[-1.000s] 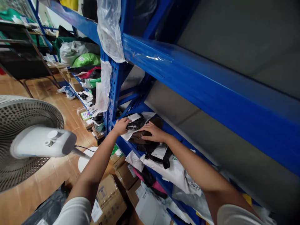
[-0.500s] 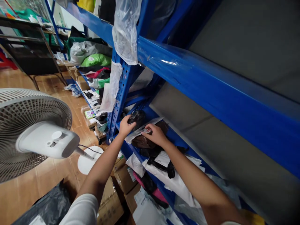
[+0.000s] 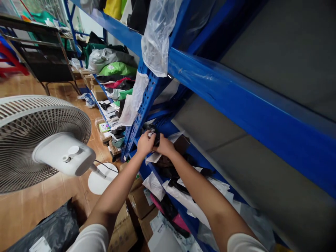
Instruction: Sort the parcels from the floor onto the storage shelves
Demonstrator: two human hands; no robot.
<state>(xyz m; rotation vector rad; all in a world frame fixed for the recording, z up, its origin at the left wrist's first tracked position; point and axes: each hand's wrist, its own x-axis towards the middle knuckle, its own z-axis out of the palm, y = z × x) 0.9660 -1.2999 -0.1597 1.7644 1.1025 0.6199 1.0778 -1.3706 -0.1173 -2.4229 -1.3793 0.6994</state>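
Note:
Both hands reach onto a shelf of the blue rack, close to its perforated upright. My left hand (image 3: 146, 142) is closed on a small black plastic package (image 3: 152, 128). On the package's right side, my right hand (image 3: 165, 145) grips it too, its fingers partly hidden. Beneath and right of my right hand lie a brown package (image 3: 182, 144) and a clear plastic bag (image 3: 152, 158). White mailing bags (image 3: 181, 194) with black wrappings on them lie nearer along the same shelf, under my right forearm.
A white fan (image 3: 63, 150) stands on the wooden floor at left. Cardboard boxes (image 3: 122, 227) and a large black parcel (image 3: 52, 227) sit below. A thick blue beam (image 3: 236, 98) crosses above the shelf. Packed shelves (image 3: 112, 70) and a chair (image 3: 44, 52) are farther back.
My right hand has moved left from the clear bag and brown package to the black package, beside my left hand. The view has shifted slightly.

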